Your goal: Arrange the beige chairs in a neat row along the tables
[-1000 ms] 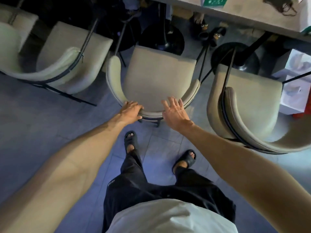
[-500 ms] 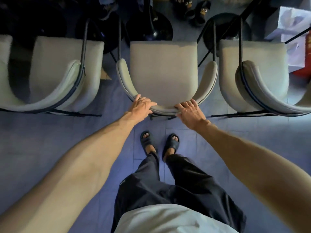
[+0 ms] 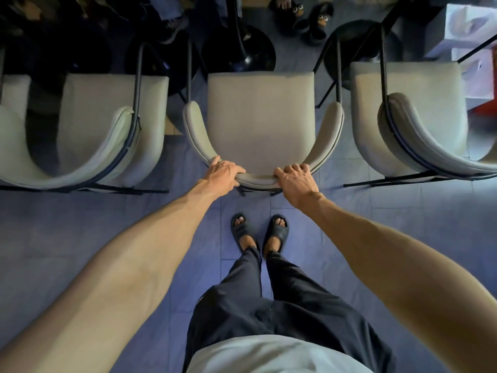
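Head view: the left hand (image 3: 224, 170) and right hand (image 3: 294, 177) curl over the backrest of the middle chair (image 3: 259, 111), spaced apart, likely to steer it square with the neighbouring chairs (image 3: 107, 117).

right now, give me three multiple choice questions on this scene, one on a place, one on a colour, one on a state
1. Where do the left hand and right hand rest?
A) on a table top
B) on the backrest of the middle chair
C) on a shelf

2. What colour are the person's sandals?
A) white
B) red
C) dark

3. How do the fingers lie?
A) curled over the backrest's top edge
B) straight and hovering in the air
C) balled into empty fists

Answers:
1 B: both hands sit on the curved backrest, one toward each side.
2 C: both sandals look near black.
3 A: the fingers of each hand wrap over the padded edge, gripping it.
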